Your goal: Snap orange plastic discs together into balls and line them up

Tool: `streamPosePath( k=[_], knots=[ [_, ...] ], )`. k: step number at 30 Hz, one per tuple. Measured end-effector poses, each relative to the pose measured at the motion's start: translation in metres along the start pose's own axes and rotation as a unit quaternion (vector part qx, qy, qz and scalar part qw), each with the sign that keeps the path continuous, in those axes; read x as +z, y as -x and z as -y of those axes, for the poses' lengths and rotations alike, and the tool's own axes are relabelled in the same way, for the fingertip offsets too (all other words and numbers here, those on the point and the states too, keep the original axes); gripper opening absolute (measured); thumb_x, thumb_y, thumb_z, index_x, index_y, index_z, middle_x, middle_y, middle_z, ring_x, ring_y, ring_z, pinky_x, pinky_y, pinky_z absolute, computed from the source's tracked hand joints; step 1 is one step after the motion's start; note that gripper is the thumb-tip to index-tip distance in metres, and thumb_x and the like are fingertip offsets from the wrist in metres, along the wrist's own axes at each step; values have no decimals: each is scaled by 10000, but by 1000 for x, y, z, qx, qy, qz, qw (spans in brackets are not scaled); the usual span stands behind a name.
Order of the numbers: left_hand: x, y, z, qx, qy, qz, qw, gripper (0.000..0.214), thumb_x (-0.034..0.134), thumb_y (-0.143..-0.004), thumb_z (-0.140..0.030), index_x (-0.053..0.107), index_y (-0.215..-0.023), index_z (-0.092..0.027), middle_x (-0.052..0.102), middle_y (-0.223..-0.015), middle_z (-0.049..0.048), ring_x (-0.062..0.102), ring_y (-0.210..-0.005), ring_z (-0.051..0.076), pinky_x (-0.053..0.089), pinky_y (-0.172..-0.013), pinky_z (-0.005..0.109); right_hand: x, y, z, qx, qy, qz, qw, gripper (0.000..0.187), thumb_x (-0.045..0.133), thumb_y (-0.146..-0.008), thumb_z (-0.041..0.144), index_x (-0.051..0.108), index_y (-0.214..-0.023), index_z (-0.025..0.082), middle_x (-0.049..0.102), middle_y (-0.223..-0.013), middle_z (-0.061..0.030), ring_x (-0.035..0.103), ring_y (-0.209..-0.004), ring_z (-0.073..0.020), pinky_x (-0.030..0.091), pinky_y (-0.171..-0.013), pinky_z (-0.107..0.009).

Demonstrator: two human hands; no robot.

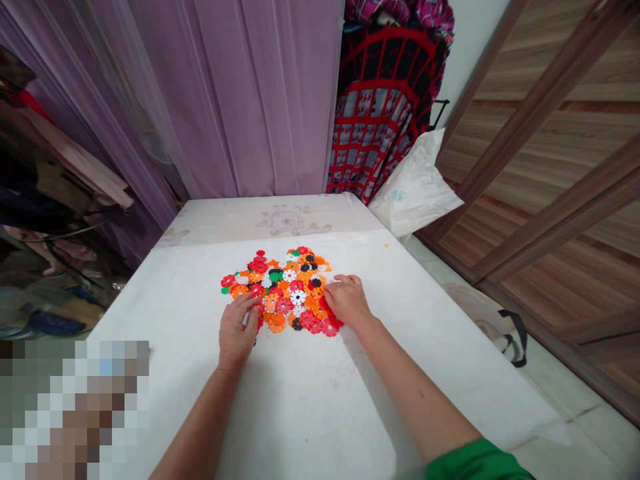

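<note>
A loose pile of notched plastic discs (284,305), shaped like flowers or snowflakes, lies spread on the white tabletop. The discs are red, orange, white, black and green, and many overlap. At the pile's near left edge is my left hand (237,331), fingers stretched forward over the discs and thumb apart. Against the right edge rests my right hand (349,301), its fingers loosely spread and slightly bent, touching or just above red and orange discs. Neither hand shows a disc clearly gripped. The undersides of both hands are hidden.
A white table (190,287) with a flower-printed far end carries the pile. Behind it hangs a purple curtain (295,100). A white bag (415,187) stands past the far right corner, near wooden doors (555,147). Clothes (55,160) hang at left.
</note>
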State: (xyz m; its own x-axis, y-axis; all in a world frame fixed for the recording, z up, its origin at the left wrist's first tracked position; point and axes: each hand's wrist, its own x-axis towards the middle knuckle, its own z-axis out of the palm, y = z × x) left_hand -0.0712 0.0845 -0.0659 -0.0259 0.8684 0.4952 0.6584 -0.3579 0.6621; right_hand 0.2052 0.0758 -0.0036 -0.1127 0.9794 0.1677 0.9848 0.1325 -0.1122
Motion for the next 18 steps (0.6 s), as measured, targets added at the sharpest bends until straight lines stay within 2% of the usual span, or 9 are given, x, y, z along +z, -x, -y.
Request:
streamPosePath(
  k=[2,4,6,9,11,13,18],
  knots=[
    [0,0,0,-4,1,0,1000,281,489,-875,-370,712,-1002,-257,694,-1176,70,600,-1153,239,427,-1064,487,-2,-1,-9,25,-19,-40,999,299,449,-916,201,714,-778,221,747,-897,-61,578,-1099,-216,305,-991,-384],
    [0,0,0,-6,-1,-1,1000,278,494,-874,-371,713,-1004,-261,694,-1177,66,598,-1157,240,426,-1066,486,-6,0,-26,93,-62,-90,990,298,439,-911,232,719,-813,211,738,-912,-66,603,-996,-205,361,-915,-340],
    [1,0,1,-2,-2,-4,1000,282,490,-877,-377,714,-1002,-261,696,-1172,67,601,-1150,244,426,-1064,490,-8,6,-47,195,-130,-119,965,329,411,-900,289,728,-867,209,732,-897,-59,617,-869,-198,413,-779,-301],
    [1,-1,3,10,0,-5,1000,290,483,-878,-391,715,-986,-255,701,-1160,75,609,-1137,249,431,-1057,495,-3,22,-79,295,-248,-107,917,365,422,-855,391,733,-840,200,717,-785,-28,619,-730,-187,423,-646,-267],
    [2,-1,4,11,-1,-2,1000,291,487,-874,-400,714,-982,-254,702,-1159,77,611,-1133,252,433,-1052,498,4,32,-93,313,-301,-94,896,387,439,-824,430,736,-814,182,700,-712,-20,615,-679,-186,422,-604,-260],
    [1,-2,5,8,-3,4,1000,295,491,-874,-409,714,-991,-255,699,-1169,75,606,-1142,253,431,-1054,500,13,39,-99,306,-325,-86,891,403,461,-803,452,746,-819,169,701,-694,-21,618,-662,-185,427,-592,-259],
    [-1,-1,3,1,-2,11,1000,297,489,-880,-411,715,-990,-252,695,-1178,73,599,-1159,252,426,-1063,503,23,42,-87,286,-265,-79,917,318,509,-813,416,766,-876,239,748,-808,-8,650,-740,-184,449,-654,-264]
  ],
)
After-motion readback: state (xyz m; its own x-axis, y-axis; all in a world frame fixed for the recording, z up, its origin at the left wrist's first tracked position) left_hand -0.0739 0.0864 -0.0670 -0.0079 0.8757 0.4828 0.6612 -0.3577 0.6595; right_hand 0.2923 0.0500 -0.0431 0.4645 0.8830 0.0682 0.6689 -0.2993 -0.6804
